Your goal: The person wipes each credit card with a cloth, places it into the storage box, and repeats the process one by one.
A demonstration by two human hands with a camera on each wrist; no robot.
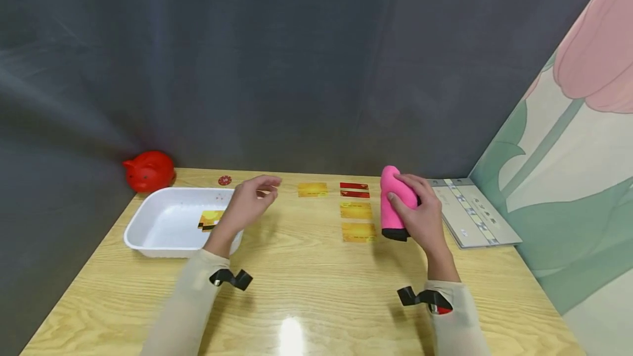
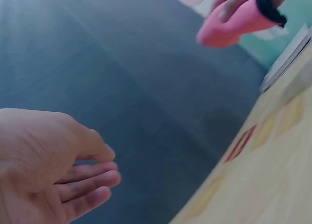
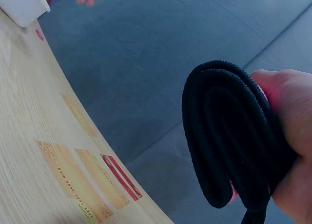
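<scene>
My right hand (image 1: 426,210) grips a folded pink cloth (image 1: 393,194) with black trim, holding it above the right part of the table. The right wrist view looks onto the black edge (image 3: 219,131), rolled in several layers with a short strap hanging below. My left hand (image 1: 247,202) hovers over the right end of a white tray (image 1: 163,252), its fingers loosely bent with nothing between them. Between the hands, a red card (image 1: 354,190) and two gold cards (image 1: 356,210) form a column, with another gold card (image 1: 312,189) to their left.
Gold cards (image 1: 209,217) lie in the tray. Behind it are a red piggy bank (image 1: 149,173) and a red chip (image 1: 225,180). A grey binder (image 1: 475,213) lies at the right, by the flowered wall. A dark curtain (image 1: 316,70) hangs along the table's back edge.
</scene>
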